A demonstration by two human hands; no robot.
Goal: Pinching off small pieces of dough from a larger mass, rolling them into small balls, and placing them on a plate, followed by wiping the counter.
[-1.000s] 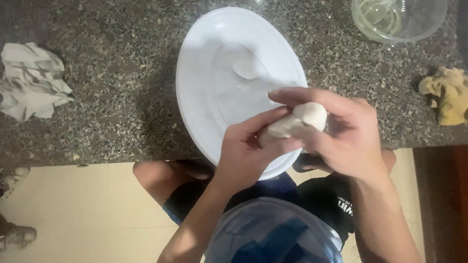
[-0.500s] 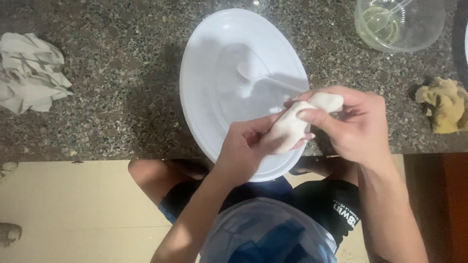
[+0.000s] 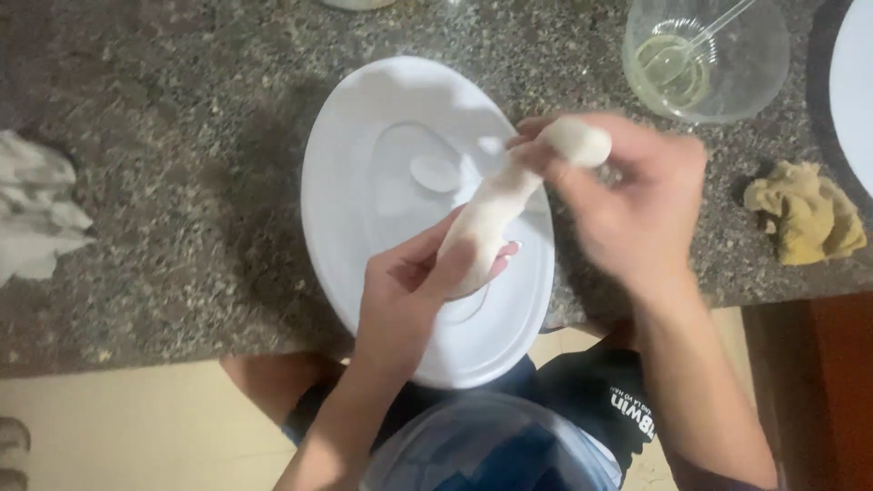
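I have a long piece of white dough (image 3: 496,214) stretched between my two hands above the white oval platter (image 3: 364,209). My left hand (image 3: 409,295) is curled around the thick lower end of the dough, fingers closed on it from below, at about 6 o'clock over the platter. My right hand (image 3: 637,205) pinches the rounded upper end at about 2 o'clock, thumb and fingertips closed around that knob; this hand is blurred, so I cannot tell the exact finger positions. The dough runs on a slant from lower left to upper right, narrowing in the middle, and hangs above the platter rather than lying on it.

The platter sits on a speckled granite countertop (image 3: 182,182), its near rim jutting past the counter's edge. At 1 o'clock from the platter stands a clear glass bowl (image 3: 709,55) with a little yellowish liquid and a clear utensil leaning in it. At 3 o'clock, well apart from my right hand, lies a crumpled tan rag (image 3: 805,214). At 9 o'clock, at the far left edge, lies a crumpled white cloth (image 3: 36,218). At the far right top corner, part of another white dish (image 3: 855,82) shows.
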